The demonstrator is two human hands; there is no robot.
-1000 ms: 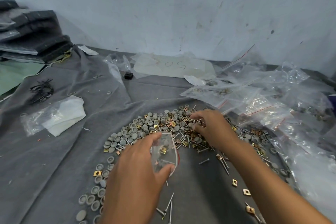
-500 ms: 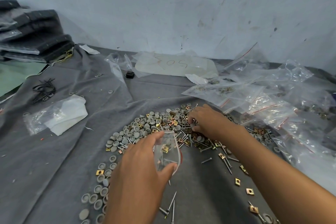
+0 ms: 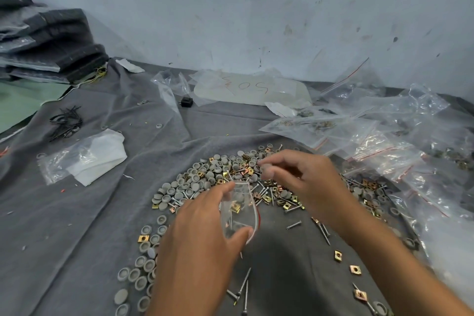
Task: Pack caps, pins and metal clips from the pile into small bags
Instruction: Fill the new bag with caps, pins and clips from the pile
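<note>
A pile of grey caps, gold metal clips and steel pins (image 3: 205, 177) lies on the grey cloth (image 3: 77, 226). My left hand (image 3: 200, 246) holds a small clear bag (image 3: 238, 210) with a red zip line between thumb and fingers, its mouth toward the pile. A gold clip and a few pins show inside it. My right hand (image 3: 305, 182) hovers just above the pile, beyond the bag. Its thumb and fingers pinch a small blurred part that looks like a grey cap (image 3: 265, 170).
More caps (image 3: 143, 261) trail at lower left; loose clips (image 3: 355, 269) and pins (image 3: 243, 287) lie near me. Filled bags (image 3: 372, 141) heap at right. A bag with white paper (image 3: 87, 156), black ties (image 3: 65, 123) and stacked dark material (image 3: 46, 41) are at left.
My right hand has lifted off the pile and drawn back toward the bag with its fingers pinched. My left hand keeps holding the bag in the same place.
</note>
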